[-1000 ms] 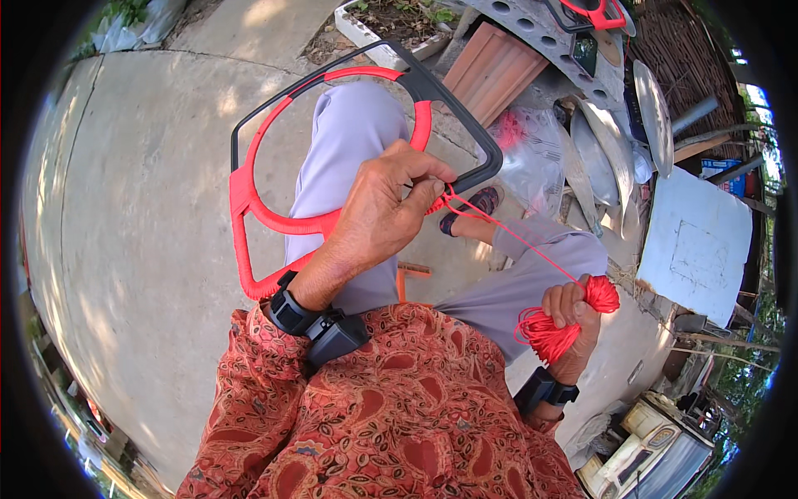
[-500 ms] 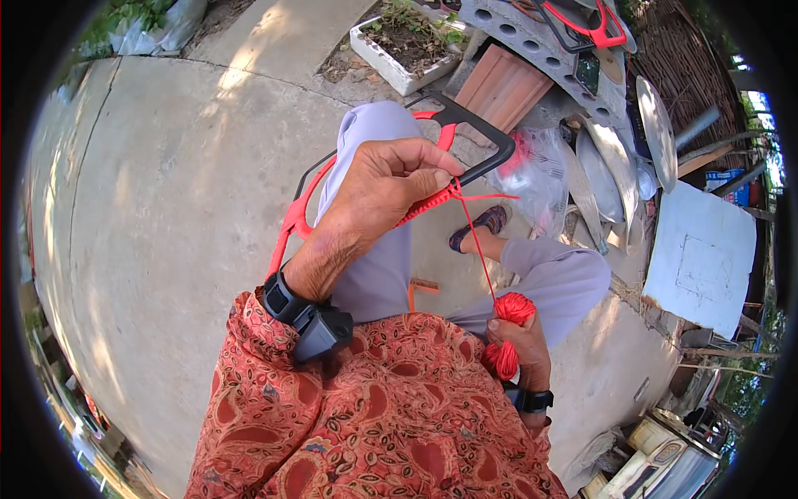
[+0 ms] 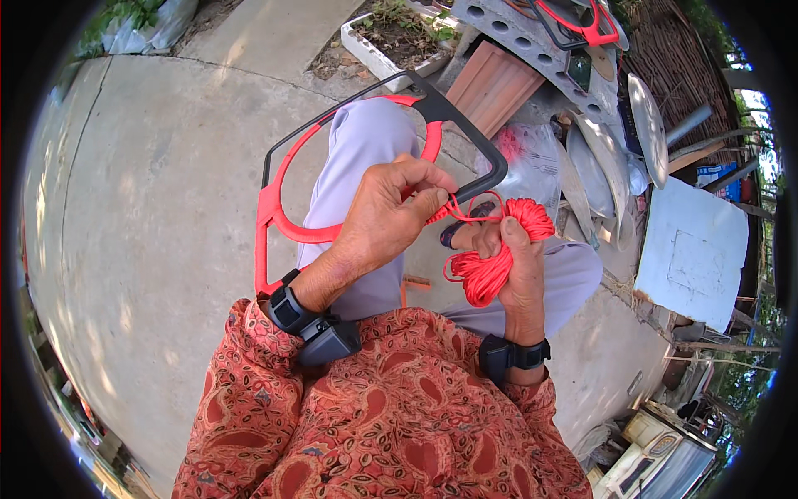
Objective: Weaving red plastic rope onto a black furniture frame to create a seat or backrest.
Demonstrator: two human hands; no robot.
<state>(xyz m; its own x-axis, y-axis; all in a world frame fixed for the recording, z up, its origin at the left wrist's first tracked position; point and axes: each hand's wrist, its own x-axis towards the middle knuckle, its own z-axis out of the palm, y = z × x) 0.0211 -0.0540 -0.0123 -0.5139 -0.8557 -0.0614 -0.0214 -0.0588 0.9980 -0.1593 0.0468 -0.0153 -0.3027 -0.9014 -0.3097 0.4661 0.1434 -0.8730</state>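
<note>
one planter (image 3: 372,60) beyond frame (image 3: 472,131); left grip (image 3: 389,204) pinching it, right grip (image 3: 522,270) round red cord (image 3: 482,279) (shoe (image 3: 450,235) behind)

A paved outdoor yard
Sun-dappled concrete ground (image 3: 166,208), a soil-filled white planter (image 3: 366,56), a holed concrete slab (image 3: 536,53) and leafy plants (image 3: 133,15) along the edge show the open-air setting.

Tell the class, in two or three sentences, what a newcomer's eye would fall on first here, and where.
Probably the bright red cord, bunched in the right hand, just right of centre. Next, the black-and-red frame, up and left of it, with the left hand at its edge. Then perhaps the pale board at far right.
</note>
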